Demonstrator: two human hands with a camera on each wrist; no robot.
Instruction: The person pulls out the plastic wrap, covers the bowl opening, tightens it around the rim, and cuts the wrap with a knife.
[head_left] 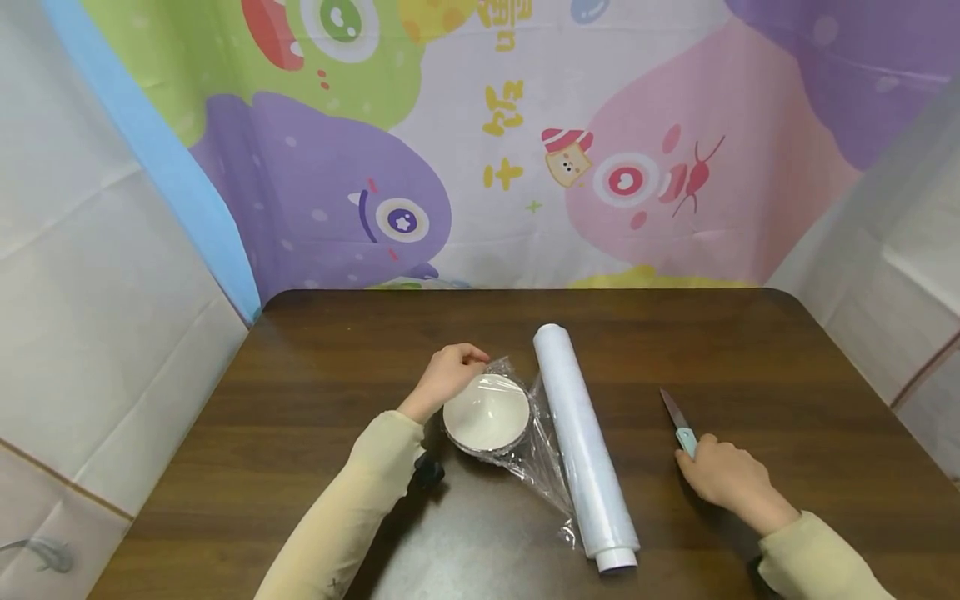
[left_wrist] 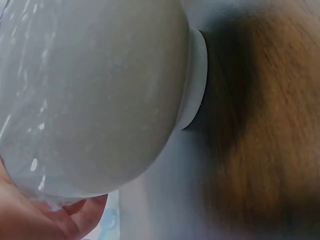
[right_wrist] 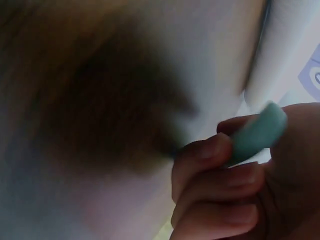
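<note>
A white bowl (head_left: 487, 412) stands on the table with clear cling film (head_left: 536, 458) over and around it; the film trails toward the roll. My left hand (head_left: 452, 372) is at the bowl's far left rim, fingers bent and pinching the film's edge. In the left wrist view the bowl's side (left_wrist: 110, 90) fills the frame, and the left fingers (left_wrist: 87, 217) touch film at the rim. My right hand (head_left: 726, 473) grips the light green handle of a small knife (head_left: 685, 435), its blade pointing away. The right wrist view shows the curled fingers round the handle (right_wrist: 257, 132).
A long roll of cling film (head_left: 585, 442) lies between the bowl and the knife, slanting toward the near right. The dark wooden table (head_left: 345, 342) ends at a patterned cloth backdrop (head_left: 495, 225). A small black object (head_left: 428, 472) sits by the left wrist.
</note>
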